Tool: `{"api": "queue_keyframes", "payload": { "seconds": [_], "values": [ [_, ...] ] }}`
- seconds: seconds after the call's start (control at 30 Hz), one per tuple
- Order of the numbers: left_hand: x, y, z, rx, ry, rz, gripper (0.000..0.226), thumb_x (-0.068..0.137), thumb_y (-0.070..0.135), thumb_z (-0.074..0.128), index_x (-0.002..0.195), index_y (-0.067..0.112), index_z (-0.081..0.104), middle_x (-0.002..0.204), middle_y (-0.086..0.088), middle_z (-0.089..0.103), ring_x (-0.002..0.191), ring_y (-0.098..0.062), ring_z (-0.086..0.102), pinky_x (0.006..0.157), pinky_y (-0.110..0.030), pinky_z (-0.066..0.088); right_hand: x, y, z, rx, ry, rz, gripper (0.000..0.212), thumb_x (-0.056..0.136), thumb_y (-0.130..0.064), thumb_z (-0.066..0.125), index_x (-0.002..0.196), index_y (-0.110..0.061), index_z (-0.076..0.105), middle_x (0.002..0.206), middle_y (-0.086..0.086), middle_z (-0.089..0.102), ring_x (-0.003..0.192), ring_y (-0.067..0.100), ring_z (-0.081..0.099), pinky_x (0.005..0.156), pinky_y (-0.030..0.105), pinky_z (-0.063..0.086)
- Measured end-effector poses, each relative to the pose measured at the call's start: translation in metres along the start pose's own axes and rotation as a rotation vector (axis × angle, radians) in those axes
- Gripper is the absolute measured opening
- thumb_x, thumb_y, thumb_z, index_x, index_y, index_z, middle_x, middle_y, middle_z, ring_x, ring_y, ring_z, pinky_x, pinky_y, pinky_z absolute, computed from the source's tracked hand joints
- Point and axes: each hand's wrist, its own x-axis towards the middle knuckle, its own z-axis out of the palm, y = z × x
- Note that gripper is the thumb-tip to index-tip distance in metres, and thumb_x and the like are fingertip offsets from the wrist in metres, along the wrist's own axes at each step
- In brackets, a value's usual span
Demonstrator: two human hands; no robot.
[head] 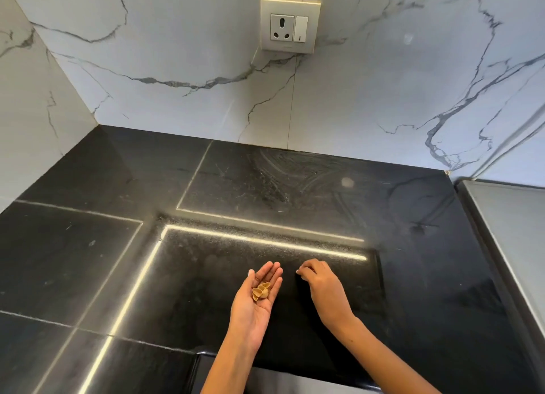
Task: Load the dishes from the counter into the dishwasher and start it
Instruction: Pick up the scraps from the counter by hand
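Observation:
My left hand is held palm up over the black counter, fingers straight, with a few tan nut shells lying in the palm. To its right, my right hand is palm down with its fingers curled, fingertips touching the counter surface; whether they pinch anything is too small to tell. No dishes and no dishwasher are in view.
A white marble backsplash with a wall socket and switch rises behind the counter. A grey steel surface adjoins the counter on the right. The counter's front edge is just below my forearms.

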Motion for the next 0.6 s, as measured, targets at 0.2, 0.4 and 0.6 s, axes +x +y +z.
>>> {"api": "queue_keyframes", "payload": {
  "seconds": [0.2, 0.4, 0.6],
  "values": [
    [0.000, -0.029, 0.007, -0.029, 0.024, 0.031, 0.038, 0.102, 0.021, 0.034, 0.108, -0.009, 0.058, 0.106, -0.025, 0.066, 0.098, -0.030, 0.065, 0.081, -0.037, 0.054, 0.006, 0.010, -0.021, 0.275, 0.014, 0.123, 0.018, 0.079, 0.004, 0.063, 0.088, -0.009, 0.071, 0.087, 0.000, 0.066, 0.082, 0.011, 0.061, 0.076, 0.015, 0.045],
    [0.001, -0.055, 0.014, -0.009, 0.067, 0.052, 0.039, 0.102, 0.020, 0.032, 0.110, -0.008, 0.057, 0.111, -0.025, 0.063, 0.106, -0.030, 0.060, 0.090, -0.037, 0.051, 0.006, 0.020, -0.038, 0.397, 0.044, 0.146, 0.017, 0.079, 0.002, 0.065, 0.084, -0.012, 0.071, 0.084, -0.003, 0.066, 0.078, 0.005, 0.061, 0.075, 0.018, 0.049],
    [0.000, -0.070, 0.017, -0.038, 0.061, 0.051, 0.039, 0.102, 0.020, 0.033, 0.111, -0.010, 0.057, 0.112, -0.027, 0.062, 0.108, -0.031, 0.059, 0.087, -0.036, 0.052, 0.000, 0.010, -0.054, 0.491, 0.071, 0.064, 0.018, 0.079, 0.002, 0.066, 0.084, -0.015, 0.069, 0.083, -0.008, 0.066, 0.080, 0.003, 0.062, 0.073, 0.022, 0.052]
  ]
}}
